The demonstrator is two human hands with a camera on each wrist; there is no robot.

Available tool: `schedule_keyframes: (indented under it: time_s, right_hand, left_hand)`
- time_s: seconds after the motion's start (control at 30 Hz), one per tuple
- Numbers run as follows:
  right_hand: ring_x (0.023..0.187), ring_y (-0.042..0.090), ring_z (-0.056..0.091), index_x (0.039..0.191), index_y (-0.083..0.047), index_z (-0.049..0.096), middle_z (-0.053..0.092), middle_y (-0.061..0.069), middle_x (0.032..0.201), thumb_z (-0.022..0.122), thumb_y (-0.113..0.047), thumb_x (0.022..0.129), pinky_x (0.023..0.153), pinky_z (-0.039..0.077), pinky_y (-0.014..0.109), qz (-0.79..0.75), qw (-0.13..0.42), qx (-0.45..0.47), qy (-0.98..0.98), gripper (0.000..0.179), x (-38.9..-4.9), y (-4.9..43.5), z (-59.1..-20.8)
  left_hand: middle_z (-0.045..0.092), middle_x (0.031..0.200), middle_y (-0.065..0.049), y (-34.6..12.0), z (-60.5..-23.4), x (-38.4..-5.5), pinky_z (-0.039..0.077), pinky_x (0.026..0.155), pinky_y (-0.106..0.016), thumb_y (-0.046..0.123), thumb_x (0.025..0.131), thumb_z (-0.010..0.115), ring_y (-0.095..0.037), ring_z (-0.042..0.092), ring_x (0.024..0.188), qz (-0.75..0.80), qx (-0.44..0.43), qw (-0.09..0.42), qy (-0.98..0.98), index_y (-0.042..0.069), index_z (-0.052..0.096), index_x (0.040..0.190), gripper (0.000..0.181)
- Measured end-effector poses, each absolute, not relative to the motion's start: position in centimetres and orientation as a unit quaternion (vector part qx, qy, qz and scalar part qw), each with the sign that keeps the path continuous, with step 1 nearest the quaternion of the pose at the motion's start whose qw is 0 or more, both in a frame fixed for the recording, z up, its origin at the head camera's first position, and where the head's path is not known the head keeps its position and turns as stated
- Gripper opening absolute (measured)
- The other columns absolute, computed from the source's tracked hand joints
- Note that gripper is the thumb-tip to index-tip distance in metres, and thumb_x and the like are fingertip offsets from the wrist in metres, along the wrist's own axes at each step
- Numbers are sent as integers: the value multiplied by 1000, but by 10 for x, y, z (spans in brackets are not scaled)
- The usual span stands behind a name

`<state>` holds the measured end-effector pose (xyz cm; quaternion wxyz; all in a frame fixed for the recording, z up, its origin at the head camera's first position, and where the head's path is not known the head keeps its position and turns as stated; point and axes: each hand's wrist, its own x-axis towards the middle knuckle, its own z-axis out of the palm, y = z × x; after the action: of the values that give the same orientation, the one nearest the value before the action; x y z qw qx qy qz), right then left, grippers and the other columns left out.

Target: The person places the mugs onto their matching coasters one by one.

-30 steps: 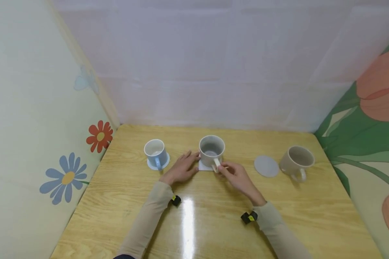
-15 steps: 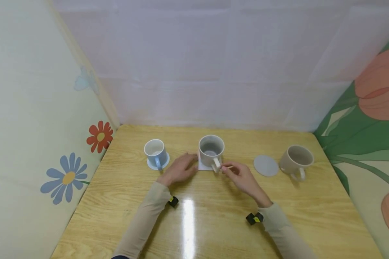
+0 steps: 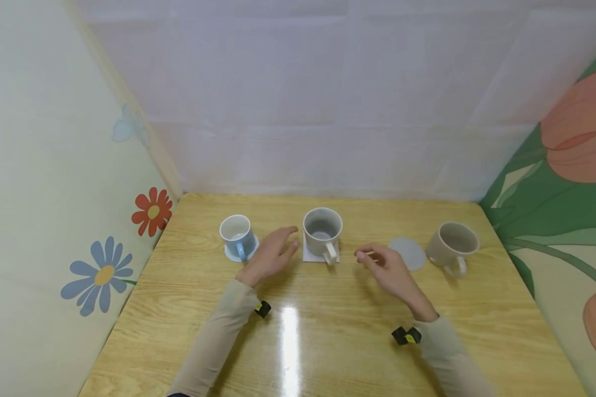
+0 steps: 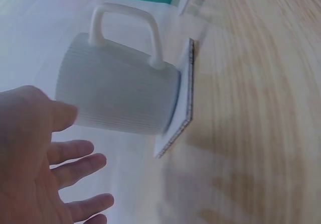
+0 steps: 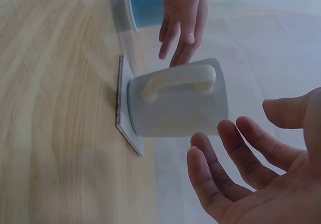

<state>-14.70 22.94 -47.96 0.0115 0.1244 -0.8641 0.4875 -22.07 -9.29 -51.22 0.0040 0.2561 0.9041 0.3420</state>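
Note:
A light grey mug [image 3: 322, 231] with a white handle stands upright on a square white coaster [image 3: 310, 257] mid-table. Fine ribbing shows on its side in the left wrist view. Just left of it hovers my left hand [image 3: 270, 255], fingers loose and apart from the mug. On the other side my right hand [image 3: 387, 268] is held above the table, fingers relaxed and slightly bent, with nothing in it. A blue mug [image 3: 239, 238] stands on a round pale blue coaster [image 3: 232, 256] at the left. Partly behind my right hand lies a round grey coaster [image 3: 410, 252].
At the right a beige-grey mug [image 3: 452, 247] stands directly on the wooden table [image 3: 347, 347], beside the round grey coaster. A white cloth backdrop [image 3: 308, 110] hangs behind. Flower-printed panels [image 3: 104, 273] flank both sides.
My right hand has let go of the grey mug's handle and drawn away to the right. My left hand has lifted off beside the coaster and moved slightly left. The mug stays put.

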Motion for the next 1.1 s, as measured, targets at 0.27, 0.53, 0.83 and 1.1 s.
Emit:
schedule_keyframes:
  time_s: [0.27, 0.53, 0.83, 1.1]
  right_hand:
    - [103, 35, 76, 124, 0, 73, 77, 20, 119, 62, -18, 110, 89, 59, 27, 470, 47, 118, -873, 25, -141, 246, -468]
    - [108, 37, 74, 123, 0, 73, 77, 18, 119, 63, -17, 109, 89, 56, 19, 448, 71, 112, -884, 24, -136, 260, -454]
    - [109, 39, 73, 123, 0, 73, 76, 20, 121, 63, -14, 109, 89, 51, 11, 433, 99, 108, -889, 22, -129, 276, -443]
    - [106, 32, 75, 124, -2, 74, 76, 20, 124, 65, -18, 108, 87, 50, 12, 403, 117, 85, -904, 24, -122, 293, -436]
  left_hand:
    - [50, 163, -16, -89, -492, -215, 35, 127, -59, 37, 115, 45, -39, 47, 151, 343, 229, -23, 911, 4, 48, 158, 54]
    - [53, 161, -15, -82, -479, -213, 36, 126, -58, 35, 114, 49, -37, 49, 149, 335, 247, -75, 906, 5, 52, 155, 51]
    - [57, 156, -18, -67, -460, -209, 38, 125, -57, 30, 111, 56, -37, 53, 145, 329, 288, -117, 892, 1, 54, 151, 50]
    - [60, 153, -19, -47, -451, -208, 38, 125, -57, 30, 111, 55, -38, 55, 143, 330, 315, -142, 878, -3, 57, 148, 49]
